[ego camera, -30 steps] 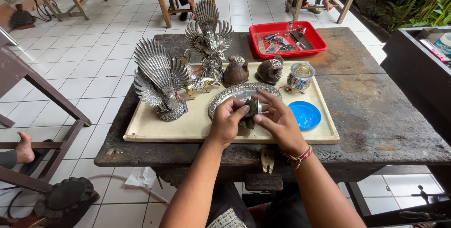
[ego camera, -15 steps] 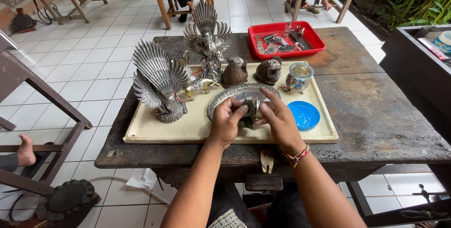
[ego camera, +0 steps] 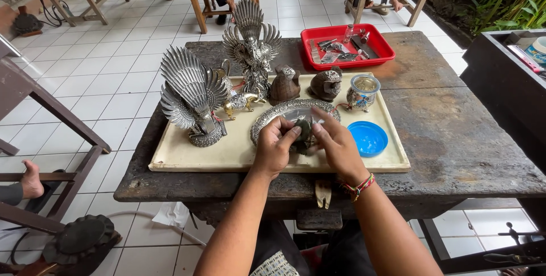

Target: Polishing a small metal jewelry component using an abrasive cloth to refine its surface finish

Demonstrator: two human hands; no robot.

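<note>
- While both hands meet over the cream tray [ego camera: 187,159], they hold one small dark thing [ego camera: 302,134] between them.
- The left hand [ego camera: 277,147] curls its fingers around the left side of the dark thing.
- The right hand [ego camera: 336,145] pinches the dark thing from the right side with its fingertips.
- I cannot tell what the dark thing is, since the hands hide most of it.
- The dark thing sits just above the near edge of an oval silver plate [ego camera: 267,121], which lies on the tray.
- A blue lid [ego camera: 368,138] lies on the tray, just beside the right hand.
- A big silver bird [ego camera: 191,94] stands on the left part of the tray.
- A tall winged statue [ego camera: 251,45] stands at the back of the tray.
- Two dark round figures [ego camera: 285,84] and a small glass jar [ego camera: 363,91] stand behind the plate.
- A red tray [ego camera: 310,34] with small tools sits farther back on the tabletop [ego camera: 455,134].
</note>
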